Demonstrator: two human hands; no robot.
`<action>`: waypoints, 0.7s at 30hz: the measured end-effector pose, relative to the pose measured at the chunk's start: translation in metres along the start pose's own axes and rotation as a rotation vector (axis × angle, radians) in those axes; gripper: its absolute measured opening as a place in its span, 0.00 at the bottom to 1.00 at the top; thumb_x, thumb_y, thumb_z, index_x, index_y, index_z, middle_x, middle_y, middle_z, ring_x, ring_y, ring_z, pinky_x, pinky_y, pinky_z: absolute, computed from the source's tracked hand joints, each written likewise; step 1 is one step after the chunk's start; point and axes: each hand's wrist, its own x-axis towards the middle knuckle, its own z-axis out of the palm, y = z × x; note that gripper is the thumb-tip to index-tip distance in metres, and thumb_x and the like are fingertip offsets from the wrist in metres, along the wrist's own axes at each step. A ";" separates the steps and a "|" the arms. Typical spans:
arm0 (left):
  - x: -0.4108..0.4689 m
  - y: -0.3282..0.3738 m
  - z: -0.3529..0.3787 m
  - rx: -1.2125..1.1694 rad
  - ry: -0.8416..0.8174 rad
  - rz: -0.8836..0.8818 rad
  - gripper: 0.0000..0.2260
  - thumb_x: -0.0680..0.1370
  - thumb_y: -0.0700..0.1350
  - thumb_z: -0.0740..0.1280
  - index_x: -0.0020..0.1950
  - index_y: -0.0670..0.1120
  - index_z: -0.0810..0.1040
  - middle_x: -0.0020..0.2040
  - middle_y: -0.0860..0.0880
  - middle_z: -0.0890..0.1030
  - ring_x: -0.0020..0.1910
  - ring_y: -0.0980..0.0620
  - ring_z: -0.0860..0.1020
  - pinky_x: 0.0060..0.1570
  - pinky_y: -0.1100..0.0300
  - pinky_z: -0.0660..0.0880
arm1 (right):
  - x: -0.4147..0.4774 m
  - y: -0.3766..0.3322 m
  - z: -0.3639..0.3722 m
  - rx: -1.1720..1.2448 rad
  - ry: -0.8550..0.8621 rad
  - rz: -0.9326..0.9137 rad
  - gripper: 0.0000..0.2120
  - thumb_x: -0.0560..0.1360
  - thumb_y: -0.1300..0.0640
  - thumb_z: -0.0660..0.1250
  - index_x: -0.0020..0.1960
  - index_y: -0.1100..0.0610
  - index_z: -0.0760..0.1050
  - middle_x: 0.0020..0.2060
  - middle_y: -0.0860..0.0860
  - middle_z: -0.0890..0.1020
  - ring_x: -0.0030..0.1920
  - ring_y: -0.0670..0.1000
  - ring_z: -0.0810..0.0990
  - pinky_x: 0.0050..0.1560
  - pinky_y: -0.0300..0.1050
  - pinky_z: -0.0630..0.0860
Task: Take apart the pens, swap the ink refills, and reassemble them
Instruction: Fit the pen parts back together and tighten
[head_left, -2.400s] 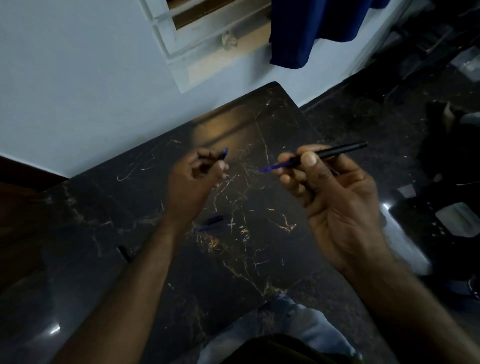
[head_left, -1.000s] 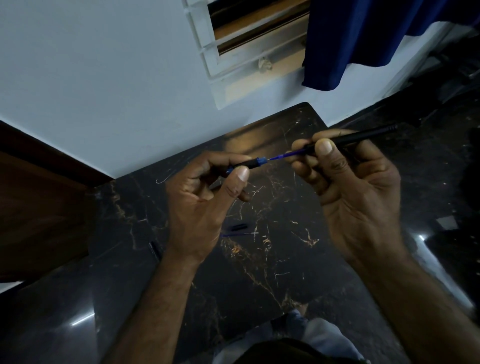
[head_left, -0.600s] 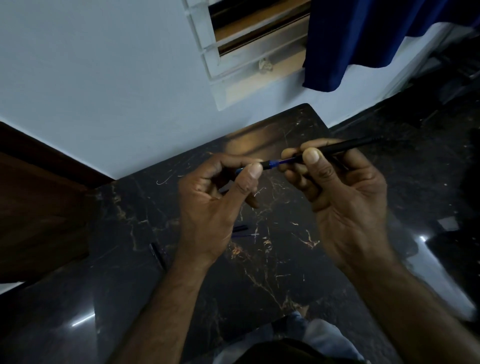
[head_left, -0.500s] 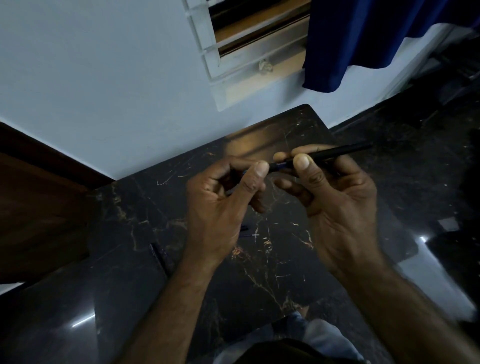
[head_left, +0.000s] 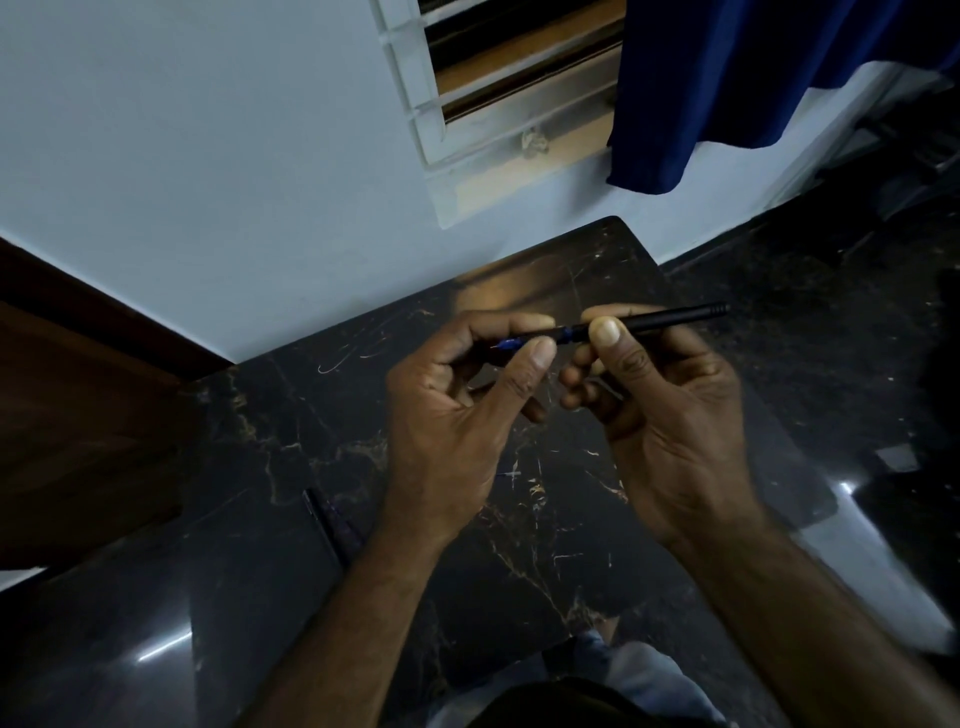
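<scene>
My right hand (head_left: 670, 415) pinches a black pen barrel (head_left: 670, 318) between thumb and fingers, its far end pointing right. My left hand (head_left: 457, 415) grips the pen's front tip section (head_left: 519, 340), which sits over the blue refill; a blue collar (head_left: 569, 332) shows between the two hands. Both hands hover over the black marble table (head_left: 519, 519). Another dark pen (head_left: 330, 519) lies on the table, left of my left wrist.
A pale wall with a white window frame (head_left: 426, 119) and a blue curtain (head_left: 727, 88) rises behind the table. A wooden panel (head_left: 67, 415) stands at the left. Shiny dark floor (head_left: 857, 364) lies to the right.
The hands came together. The tip section in my left hand slid along the exposed blue refill toward the barrel, so only a short blue part shows now.
</scene>
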 end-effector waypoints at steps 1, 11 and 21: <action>0.000 0.001 0.000 0.019 -0.022 0.035 0.06 0.82 0.37 0.72 0.57 0.44 0.84 0.51 0.52 0.86 0.48 0.53 0.87 0.44 0.62 0.84 | 0.000 0.000 0.001 -0.001 0.005 0.001 0.12 0.76 0.58 0.74 0.56 0.63 0.81 0.41 0.56 0.84 0.40 0.54 0.84 0.39 0.45 0.81; 0.007 0.014 -0.002 -0.198 0.065 -0.105 0.04 0.80 0.45 0.74 0.53 0.49 0.89 0.47 0.46 0.88 0.44 0.45 0.87 0.46 0.50 0.85 | 0.000 -0.010 0.010 -0.038 -0.088 -0.129 0.12 0.77 0.62 0.73 0.57 0.68 0.78 0.42 0.59 0.85 0.40 0.58 0.84 0.39 0.49 0.81; -0.002 0.017 -0.011 -0.217 0.025 0.010 0.11 0.80 0.40 0.73 0.62 0.48 0.85 0.55 0.49 0.87 0.56 0.45 0.86 0.57 0.54 0.82 | -0.003 -0.014 0.016 -0.004 -0.135 -0.087 0.07 0.77 0.61 0.72 0.52 0.64 0.80 0.38 0.57 0.85 0.37 0.57 0.84 0.38 0.48 0.81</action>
